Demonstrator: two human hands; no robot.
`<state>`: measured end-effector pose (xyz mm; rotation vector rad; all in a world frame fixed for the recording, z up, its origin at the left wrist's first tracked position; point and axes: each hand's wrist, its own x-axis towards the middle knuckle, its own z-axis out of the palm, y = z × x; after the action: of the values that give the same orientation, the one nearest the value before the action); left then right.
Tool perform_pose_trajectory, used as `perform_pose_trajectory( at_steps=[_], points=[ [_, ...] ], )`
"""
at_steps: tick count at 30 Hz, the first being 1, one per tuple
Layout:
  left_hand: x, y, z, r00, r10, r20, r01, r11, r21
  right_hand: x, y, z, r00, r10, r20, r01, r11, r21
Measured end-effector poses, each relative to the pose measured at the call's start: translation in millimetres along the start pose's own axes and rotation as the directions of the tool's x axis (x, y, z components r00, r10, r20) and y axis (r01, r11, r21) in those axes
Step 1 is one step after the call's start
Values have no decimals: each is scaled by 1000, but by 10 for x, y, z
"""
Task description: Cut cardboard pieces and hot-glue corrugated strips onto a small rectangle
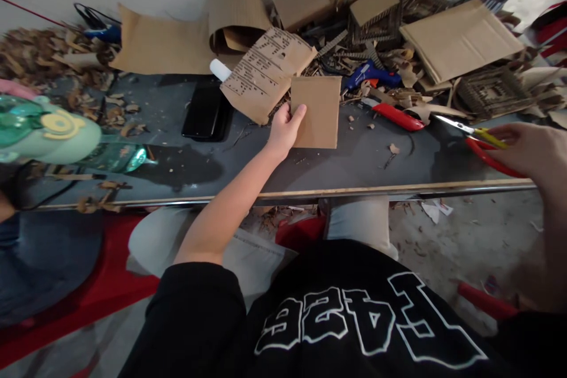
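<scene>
My left hand point(286, 130) grips a small square cardboard piece point(316, 115) by its left edge, thumb on top, above the middle of the table. Off to the right, my right hand point(527, 147) is wrapped round the handles of scissors point(482, 140) with red and yellow grips. The scissor blades point left, towards a red-handled cutter point(398, 116) lying on the table. A printed cardboard piece point(270, 74) lies just behind my left hand. The blue glue gun point(372, 75) rests beyond the square piece's right corner.
A black phone point(207, 111) lies left of centre on the grey table point(257, 159). A green bottle point(53, 130) lies at the left. Cardboard scraps point(35, 59), a rolled sheet point(237, 6) and a large cardboard panel point(460, 41) line the back. Another person sits at the left.
</scene>
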<state>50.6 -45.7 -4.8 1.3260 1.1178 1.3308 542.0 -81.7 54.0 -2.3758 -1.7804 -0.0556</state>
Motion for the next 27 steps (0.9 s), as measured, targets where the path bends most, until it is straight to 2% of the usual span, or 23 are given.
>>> perform_pose_trajectory(
  at_steps=[2,3,4,5,7,10,12,15,18,20,21,22,24,25,27],
  points=[
    [-5,2,7,1000,-22,-18,21,1000,-22,65,-180,-188,966,153,209,-124,981,-148],
    [-6,-2,9,999,-31,-31,30,999,-29,73,-298,-269,949,180,258,-134,974,-184],
    [-7,-7,11,998,-42,-47,40,999,-37,62,-434,-332,949,147,278,-100,980,-174],
    [-9,-13,13,997,-55,-63,52,998,-45,31,-586,-372,964,110,243,-71,984,-165],
    [-19,-20,20,993,-87,-75,82,995,-62,-70,-921,-372,985,-63,162,72,996,-49],
    [-65,11,40,991,-122,-56,116,988,-100,-223,-1404,-197,956,-257,139,245,964,99],
    [-116,65,59,988,-154,-25,150,982,-115,-277,-1649,-33,928,-353,119,352,935,30],
    [-192,160,78,967,-253,17,254,965,-67,-298,-1871,137,896,-411,167,432,893,-126],
    [-218,245,61,940,-337,55,339,941,-25,-326,-1966,141,908,-380,175,406,901,-153],
    [-202,300,33,923,-374,91,365,925,102,-376,-1983,78,932,-325,163,344,933,-106],
    [-188,328,21,921,-378,95,348,907,235,-407,-1980,42,941,-297,160,310,948,-68],
    [-175,358,14,925,-368,95,300,860,412,-440,-1972,8,948,-275,159,281,960,-16],
    [-158,429,23,934,-345,94,163,646,746,-501,-1950,-36,952,-261,162,245,963,111],
    [-161,474,40,929,-355,102,103,515,851,-525,-1941,-43,947,-276,167,247,953,173],
    [-187,596,87,915,-395,76,39,274,961,-552,-1935,-30,925,-336,179,287,924,252]
  ],
)
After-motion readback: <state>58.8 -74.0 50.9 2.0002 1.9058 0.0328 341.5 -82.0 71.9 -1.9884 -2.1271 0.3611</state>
